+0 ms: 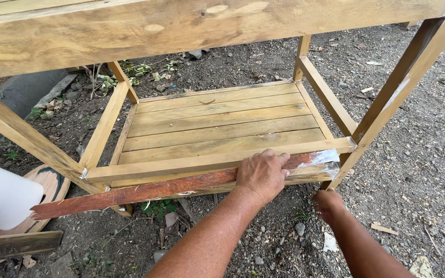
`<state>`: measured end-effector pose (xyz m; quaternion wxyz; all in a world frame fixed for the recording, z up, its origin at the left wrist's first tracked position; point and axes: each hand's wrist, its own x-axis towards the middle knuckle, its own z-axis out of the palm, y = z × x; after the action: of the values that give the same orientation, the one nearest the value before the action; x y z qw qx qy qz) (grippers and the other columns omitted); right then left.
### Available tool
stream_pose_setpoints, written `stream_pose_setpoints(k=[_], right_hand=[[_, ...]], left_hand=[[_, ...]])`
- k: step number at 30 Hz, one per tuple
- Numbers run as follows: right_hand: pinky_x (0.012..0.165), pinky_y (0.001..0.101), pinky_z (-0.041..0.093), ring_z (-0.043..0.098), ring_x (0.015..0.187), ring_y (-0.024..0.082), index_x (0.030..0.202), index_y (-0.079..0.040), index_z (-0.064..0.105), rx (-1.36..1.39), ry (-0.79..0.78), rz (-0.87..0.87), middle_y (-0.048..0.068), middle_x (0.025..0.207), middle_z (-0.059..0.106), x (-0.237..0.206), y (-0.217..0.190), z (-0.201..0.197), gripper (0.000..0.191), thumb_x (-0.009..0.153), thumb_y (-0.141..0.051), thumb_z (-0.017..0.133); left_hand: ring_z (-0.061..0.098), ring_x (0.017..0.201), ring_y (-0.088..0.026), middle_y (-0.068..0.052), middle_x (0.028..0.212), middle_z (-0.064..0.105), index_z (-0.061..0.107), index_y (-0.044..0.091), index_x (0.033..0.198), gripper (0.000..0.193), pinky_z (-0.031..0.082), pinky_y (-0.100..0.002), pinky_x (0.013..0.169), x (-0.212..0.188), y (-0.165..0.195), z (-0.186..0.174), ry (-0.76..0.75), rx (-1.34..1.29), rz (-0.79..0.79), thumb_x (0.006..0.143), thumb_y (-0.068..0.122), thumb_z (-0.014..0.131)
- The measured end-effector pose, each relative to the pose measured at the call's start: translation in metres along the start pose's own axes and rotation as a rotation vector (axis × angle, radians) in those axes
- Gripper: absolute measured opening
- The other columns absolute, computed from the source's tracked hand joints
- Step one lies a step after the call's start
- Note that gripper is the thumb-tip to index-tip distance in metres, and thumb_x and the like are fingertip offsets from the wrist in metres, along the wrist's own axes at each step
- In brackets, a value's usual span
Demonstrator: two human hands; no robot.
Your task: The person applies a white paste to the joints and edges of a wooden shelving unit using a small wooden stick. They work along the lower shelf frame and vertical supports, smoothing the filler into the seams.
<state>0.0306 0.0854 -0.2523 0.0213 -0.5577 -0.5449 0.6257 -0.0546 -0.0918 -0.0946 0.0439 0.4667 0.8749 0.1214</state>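
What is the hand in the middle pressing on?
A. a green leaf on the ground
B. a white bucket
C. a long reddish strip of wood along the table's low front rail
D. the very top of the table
C: the left hand lies flat on the reddish wooden strip, holding it against the lower front rail of the wooden table.

left hand [261, 174]: bare, no glove, no ring or watch showing
right hand [328, 204]: bare too, mostly seen from the back
forearms: both bare up to the near edge of the shot, no sleeves showing
wrists: no bands or straps
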Motion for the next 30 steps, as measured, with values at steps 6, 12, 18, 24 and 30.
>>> stream_pose_setpoints(k=[6, 12, 18, 24, 30], right_hand=[[0.11, 0.0553, 0.043, 0.056, 0.118, 0.024, 0.136, -0.011, 0.045, 0.869, 0.012, 0.057, 0.017, 0.127, 0.053, -0.003, 0.002, -0.017, 0.04, 0.098, 0.002, 0.04], [0.114, 0.0555, 0.04, 0.057, 0.113, 0.025, 0.131, 0.0, 0.049, 1.113, -0.021, 0.134, 0.02, 0.12, 0.059, 0.001, -0.007, -0.028, 0.032, 0.1, 0.002, 0.039], [0.113, 0.0547, 0.043, 0.056, 0.112, 0.018, 0.126, 0.003, 0.053, 1.169, -0.047, 0.18, 0.018, 0.121, 0.057, 0.005, -0.012, -0.029, 0.027, 0.104, -0.005, 0.04], [0.114, 0.0561, 0.039, 0.058, 0.116, 0.024, 0.131, 0.005, 0.049, 1.256, -0.095, 0.211, 0.019, 0.127, 0.057, 0.009, -0.018, -0.03, 0.032, 0.106, -0.008, 0.033], [0.114, 0.0571, 0.039, 0.059, 0.118, 0.024, 0.131, 0.005, 0.049, 1.253, -0.1, 0.215, 0.02, 0.126, 0.058, 0.001, -0.018, -0.028, 0.034, 0.106, -0.009, 0.032]], left_hand=[[0.064, 0.104, -0.027, -0.011, 0.111, 0.063, 0.062, 0.021, 0.137, 0.043, 0.052, -0.048, 0.093, 0.0, -0.002, -0.002, 0.003, 0.03, -0.011, 0.098, 0.038, 0.062], [0.064, 0.104, -0.028, -0.011, 0.112, 0.063, 0.063, 0.022, 0.137, 0.044, 0.052, -0.048, 0.093, -0.004, 0.003, -0.001, 0.028, -0.03, -0.006, 0.095, 0.036, 0.064], [0.065, 0.104, -0.027, -0.011, 0.111, 0.063, 0.06, 0.02, 0.139, 0.045, 0.053, -0.047, 0.092, -0.003, 0.006, -0.003, -0.008, -0.01, -0.013, 0.097, 0.036, 0.062], [0.065, 0.102, -0.026, -0.01, 0.111, 0.063, 0.061, 0.021, 0.139, 0.044, 0.054, -0.047, 0.091, -0.007, -0.001, -0.002, 0.004, -0.005, -0.016, 0.097, 0.036, 0.062], [0.064, 0.103, -0.026, -0.011, 0.111, 0.063, 0.061, 0.022, 0.139, 0.045, 0.053, -0.047, 0.091, -0.006, 0.002, -0.002, -0.004, 0.004, -0.021, 0.097, 0.037, 0.062]])
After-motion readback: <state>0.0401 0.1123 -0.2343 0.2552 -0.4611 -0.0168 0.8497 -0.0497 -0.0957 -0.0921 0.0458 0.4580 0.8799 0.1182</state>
